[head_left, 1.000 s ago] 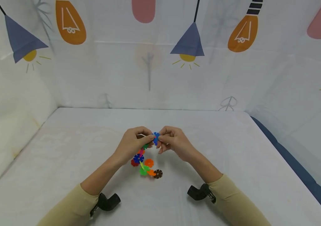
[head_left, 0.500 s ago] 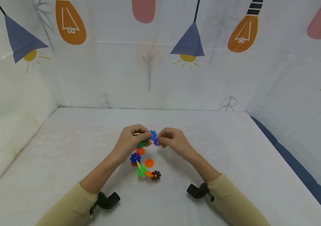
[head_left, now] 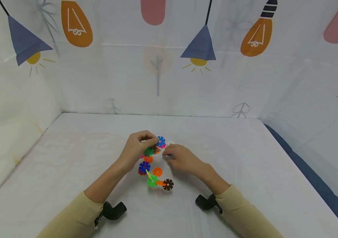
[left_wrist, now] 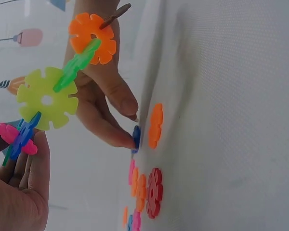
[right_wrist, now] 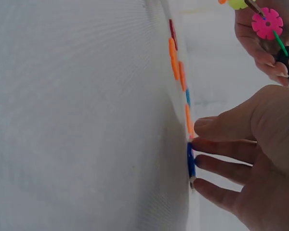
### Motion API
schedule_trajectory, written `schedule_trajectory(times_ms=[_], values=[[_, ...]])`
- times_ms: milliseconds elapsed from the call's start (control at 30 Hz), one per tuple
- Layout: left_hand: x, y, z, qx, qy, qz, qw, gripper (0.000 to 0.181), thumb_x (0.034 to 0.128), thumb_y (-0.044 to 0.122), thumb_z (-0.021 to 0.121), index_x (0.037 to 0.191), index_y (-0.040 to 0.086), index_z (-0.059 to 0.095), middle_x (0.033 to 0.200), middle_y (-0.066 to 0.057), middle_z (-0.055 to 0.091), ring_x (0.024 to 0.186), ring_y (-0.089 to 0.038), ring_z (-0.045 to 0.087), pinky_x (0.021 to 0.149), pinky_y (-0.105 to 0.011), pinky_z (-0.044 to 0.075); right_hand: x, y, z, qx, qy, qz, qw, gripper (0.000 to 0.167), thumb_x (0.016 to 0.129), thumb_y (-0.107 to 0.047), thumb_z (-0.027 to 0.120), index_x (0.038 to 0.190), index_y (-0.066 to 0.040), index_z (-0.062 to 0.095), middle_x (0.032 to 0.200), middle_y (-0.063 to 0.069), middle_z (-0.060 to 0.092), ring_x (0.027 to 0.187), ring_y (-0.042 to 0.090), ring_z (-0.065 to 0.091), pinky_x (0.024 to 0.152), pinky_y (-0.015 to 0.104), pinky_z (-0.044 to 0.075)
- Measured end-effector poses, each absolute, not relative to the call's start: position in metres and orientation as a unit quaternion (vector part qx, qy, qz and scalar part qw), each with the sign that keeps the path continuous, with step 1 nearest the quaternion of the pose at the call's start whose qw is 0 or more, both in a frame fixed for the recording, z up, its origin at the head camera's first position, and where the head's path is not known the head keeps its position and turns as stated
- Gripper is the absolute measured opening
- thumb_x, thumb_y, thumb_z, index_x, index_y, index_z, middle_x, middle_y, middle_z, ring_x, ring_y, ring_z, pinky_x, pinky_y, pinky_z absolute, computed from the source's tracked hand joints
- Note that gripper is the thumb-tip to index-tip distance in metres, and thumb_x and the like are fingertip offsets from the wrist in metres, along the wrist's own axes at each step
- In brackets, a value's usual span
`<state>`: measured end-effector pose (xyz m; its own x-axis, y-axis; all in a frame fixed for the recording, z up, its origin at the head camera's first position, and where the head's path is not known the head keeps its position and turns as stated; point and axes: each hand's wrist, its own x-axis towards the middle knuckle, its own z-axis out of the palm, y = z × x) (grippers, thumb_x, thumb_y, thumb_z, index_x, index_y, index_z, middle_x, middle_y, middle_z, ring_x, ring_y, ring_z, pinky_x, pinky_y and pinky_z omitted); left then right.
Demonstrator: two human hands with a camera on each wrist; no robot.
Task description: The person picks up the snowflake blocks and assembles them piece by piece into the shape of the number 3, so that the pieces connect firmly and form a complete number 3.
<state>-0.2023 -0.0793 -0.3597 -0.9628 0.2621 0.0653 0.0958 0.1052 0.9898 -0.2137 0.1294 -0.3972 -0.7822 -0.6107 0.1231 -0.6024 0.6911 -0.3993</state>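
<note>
My left hand (head_left: 136, 152) pinches the upper end of a chain of slotted plastic flower discs, near a light blue disc (head_left: 161, 142). The chain hangs toward me through green, pink, dark blue (head_left: 144, 167) and yellow-green discs, ending in a brown disc (head_left: 168, 184). Low over the table, to the right of the chain, is my right hand (head_left: 185, 159). Its fingertips touch a loose dark blue disc (right_wrist: 191, 161) lying on the table, while the thumb stands apart from that disc.
Loose discs lie flat on the white table (head_left: 231, 148), among them an orange disc (head_left: 157, 172) and a red disc (left_wrist: 154, 193). A whitish disc (head_left: 170, 142) shows just beyond my right hand. Printed white cloth walls enclose the table's back and sides.
My right hand has moved down from the chain's upper end to the table, taking the dark blue disc away from beside the light blue one. My left hand keeps its hold.
</note>
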Motion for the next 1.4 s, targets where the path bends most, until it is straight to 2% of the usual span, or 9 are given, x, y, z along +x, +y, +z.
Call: schedule_trajectory(times_ms=[300, 600, 833, 1067, 1133, 1267, 1400], values=[[-0.202, -0.079, -0.36, 0.12, 0.741, 0.658, 0.06, 0.024, 0.0952, 0.026, 0.066, 0.098, 0.002, 0.066, 0.092, -0.013, 0.065, 0.075, -0.021, 0.069, 0.072, -0.028, 0.059, -0.212, 0.132, -0.397, -0.362, 0.912, -0.192, -0.017, 0.024, 0.085, 0.006, 0.065, 0.101, -0.009, 0.073, 0.103, 0.003, 0.07, 0.099, 0.021, 0.061, 0.093, 0.038, 0.052], [-0.202, -0.08, -0.36, 0.122, 0.747, 0.651, 0.058, 0.025, 0.0955, 0.028, 0.066, 0.098, 0.003, 0.067, 0.09, -0.01, 0.066, 0.077, -0.022, 0.069, 0.073, -0.028, 0.058, -0.215, 0.134, -0.397, -0.335, 0.922, -0.193, -0.034, 0.026, 0.084, 0.004, 0.068, 0.107, -0.006, 0.072, 0.102, 0.006, 0.064, 0.094, 0.019, 0.058, 0.088, 0.035, 0.053], [-0.202, -0.079, -0.359, 0.128, 0.748, 0.648, 0.062, 0.026, 0.0956, 0.029, 0.066, 0.099, 0.003, 0.067, 0.094, -0.015, 0.067, 0.083, -0.029, 0.072, 0.074, -0.029, 0.059, -0.214, 0.137, -0.395, -0.298, 0.94, -0.163, 0.008, 0.025, 0.084, 0.0, 0.069, 0.107, -0.009, 0.072, 0.096, 0.001, 0.06, 0.089, 0.016, 0.052, 0.082, 0.032, 0.049], [-0.202, -0.079, -0.361, 0.128, 0.754, 0.641, 0.062, 0.027, 0.0953, 0.03, 0.066, 0.1, 0.003, 0.068, 0.096, -0.015, 0.067, 0.081, -0.022, 0.071, 0.075, -0.029, 0.058, -0.214, 0.138, -0.393, -0.278, 0.945, -0.17, 0.026, 0.033, 0.08, 0.0, 0.07, 0.112, -0.007, 0.07, 0.094, 0.004, 0.061, 0.081, 0.015, 0.051, 0.074, 0.03, 0.047], [-0.202, -0.079, -0.361, 0.127, 0.756, 0.64, 0.062, 0.026, 0.0951, 0.03, 0.066, 0.099, 0.004, 0.068, 0.096, -0.014, 0.068, 0.081, -0.021, 0.07, 0.076, -0.03, 0.057, -0.215, 0.138, -0.393, -0.274, 0.942, -0.19, 0.027, 0.033, 0.078, 0.002, 0.071, 0.109, -0.006, 0.07, 0.093, 0.004, 0.061, 0.081, 0.015, 0.052, 0.073, 0.03, 0.047], [-0.203, -0.078, -0.362, 0.126, 0.76, 0.635, 0.061, 0.025, 0.0945, 0.031, 0.067, 0.098, 0.006, 0.069, 0.097, -0.012, 0.067, 0.082, -0.021, 0.069, 0.076, -0.03, 0.056, -0.215, 0.139, -0.392, -0.299, 0.928, -0.22, 0.017, 0.022, 0.077, 0.007, 0.07, 0.095, -0.006, 0.072, 0.089, 0.004, 0.063, 0.081, 0.015, 0.055, 0.074, 0.029, 0.05], [-0.203, -0.078, -0.362, 0.127, 0.757, 0.638, 0.058, 0.025, 0.0947, 0.03, 0.067, 0.098, 0.005, 0.069, 0.095, -0.01, 0.067, 0.081, -0.021, 0.069, 0.075, -0.03, 0.056, -0.215, 0.141, -0.388, -0.325, 0.913, -0.247, -0.009, 0.015, 0.082, 0.006, 0.07, 0.088, -0.007, 0.073, 0.086, 0.002, 0.066, 0.079, 0.011, 0.06, 0.074, 0.024, 0.053]])
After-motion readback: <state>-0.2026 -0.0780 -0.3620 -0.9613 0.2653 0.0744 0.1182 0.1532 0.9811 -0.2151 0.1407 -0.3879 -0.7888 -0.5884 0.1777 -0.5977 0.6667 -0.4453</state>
